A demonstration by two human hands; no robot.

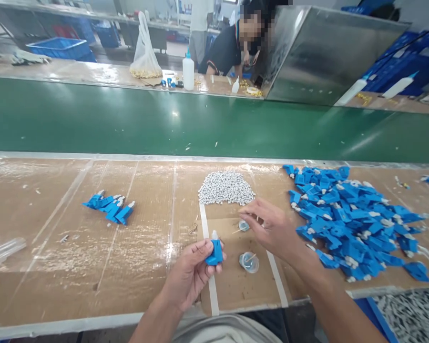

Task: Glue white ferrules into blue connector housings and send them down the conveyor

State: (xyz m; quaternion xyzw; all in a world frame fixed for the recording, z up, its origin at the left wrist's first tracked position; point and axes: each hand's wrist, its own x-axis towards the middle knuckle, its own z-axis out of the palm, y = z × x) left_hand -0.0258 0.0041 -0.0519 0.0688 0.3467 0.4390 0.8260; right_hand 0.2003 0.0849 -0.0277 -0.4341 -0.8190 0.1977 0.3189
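Observation:
My left hand holds a blue plastic piece with a whitish tip pointing up. To its right and a little higher, my right hand has thumb and forefinger pinched together; whatever is between them is too small to make out. Just beyond the fingers lies a heap of small grey-white pieces. Beneath my right hand is a small cup with a thin stick beside it. A larger clear cup of liquid, a stick in it, stands nearer to me.
A large pile of blue pieces covers the right of the table, a small group the left. Behind runs a green belt. Across it are a white bottle, a metal housing and a person leaning over.

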